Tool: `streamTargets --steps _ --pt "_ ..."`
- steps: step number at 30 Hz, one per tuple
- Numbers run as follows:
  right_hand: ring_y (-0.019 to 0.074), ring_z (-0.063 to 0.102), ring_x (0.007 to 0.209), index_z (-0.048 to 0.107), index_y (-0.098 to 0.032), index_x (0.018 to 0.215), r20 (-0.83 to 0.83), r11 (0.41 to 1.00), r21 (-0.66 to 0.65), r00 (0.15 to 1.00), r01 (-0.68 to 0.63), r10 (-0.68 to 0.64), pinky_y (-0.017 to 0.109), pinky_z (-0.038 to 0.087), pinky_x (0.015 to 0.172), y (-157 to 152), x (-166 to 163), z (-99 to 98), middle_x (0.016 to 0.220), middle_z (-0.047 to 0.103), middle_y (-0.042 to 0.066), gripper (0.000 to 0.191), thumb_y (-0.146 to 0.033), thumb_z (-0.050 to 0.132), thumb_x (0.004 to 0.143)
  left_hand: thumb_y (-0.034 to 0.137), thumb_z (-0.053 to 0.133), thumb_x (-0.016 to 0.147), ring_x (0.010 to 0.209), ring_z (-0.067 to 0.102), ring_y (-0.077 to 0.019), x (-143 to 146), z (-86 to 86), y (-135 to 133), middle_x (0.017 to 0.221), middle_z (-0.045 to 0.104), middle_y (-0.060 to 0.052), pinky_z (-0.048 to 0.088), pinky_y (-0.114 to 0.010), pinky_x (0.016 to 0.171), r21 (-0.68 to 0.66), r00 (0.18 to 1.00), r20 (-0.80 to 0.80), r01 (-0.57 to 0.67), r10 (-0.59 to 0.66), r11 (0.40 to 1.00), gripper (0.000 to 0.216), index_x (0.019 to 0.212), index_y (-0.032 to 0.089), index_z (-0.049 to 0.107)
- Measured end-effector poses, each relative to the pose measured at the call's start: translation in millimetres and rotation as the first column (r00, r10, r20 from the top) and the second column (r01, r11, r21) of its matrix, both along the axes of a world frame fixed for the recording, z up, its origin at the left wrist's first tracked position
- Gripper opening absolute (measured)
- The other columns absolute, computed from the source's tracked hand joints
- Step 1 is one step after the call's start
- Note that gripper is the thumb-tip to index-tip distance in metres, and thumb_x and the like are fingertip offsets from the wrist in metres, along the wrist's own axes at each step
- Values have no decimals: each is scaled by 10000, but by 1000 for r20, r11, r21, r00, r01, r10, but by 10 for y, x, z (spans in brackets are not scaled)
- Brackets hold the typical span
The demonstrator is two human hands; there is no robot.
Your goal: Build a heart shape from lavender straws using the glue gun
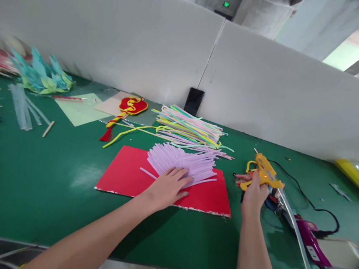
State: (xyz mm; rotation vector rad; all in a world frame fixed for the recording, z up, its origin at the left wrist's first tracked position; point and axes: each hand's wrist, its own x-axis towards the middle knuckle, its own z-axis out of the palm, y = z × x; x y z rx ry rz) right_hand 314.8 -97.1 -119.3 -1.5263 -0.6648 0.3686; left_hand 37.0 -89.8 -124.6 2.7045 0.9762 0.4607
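Observation:
My left hand lies with fingers outstretched on a fan of lilac pipe cleaners, whose strips slant in from both sides. The fan rests on a red board with a ragged white front edge. To the right, my right hand is wrapped around a yellow hot glue gun, its nozzle pointing up and away from me. A long clear glue stick sticks out of the gun's back end. Just beyond the board lies a pile of pastel pipe cleaners.
A black phone leans against the grey partition. A red and yellow fan-shaped ornament lies on paper sheets. Teal folded paper and clear glue sticks are at left. A purple power strip and black cord lie at right.

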Motion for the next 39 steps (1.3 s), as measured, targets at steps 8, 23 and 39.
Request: streamTargets --steps 8,23,39 --pt "62 355 218 463 -195 601 -450 688 58 596 -723 665 153 170 209 -142 -320 167 420 542 -34 401 -559 522 757 295 519 897 1269 421 -233 4 -2 0 1376 456 -99 327 -396 1053 -12 1000 -1 -1 1 1000 358 1246 220 498" --pt "252 640 804 635 -129 825 335 903 -318 925 288 -177 367 481 778 -64 -42 -19 886 690 160 517 -559 351 851 297 495 909 1275 408 -235 -9 -19 -7 1382 445 -96 312 -394 1061 -1 1000 -2 4 -4 1000 361 1261 223 490" --pt "377 579 1052 554 -118 1074 380 766 -629 912 135 151 487 401 896 115 144 6 1028 653 223 572 -583 517 742 303 520 895 1262 426 -233 -14 -20 -1 1372 462 -94 327 -398 1056 -19 1000 19 -3 3 1000 365 1252 229 501"
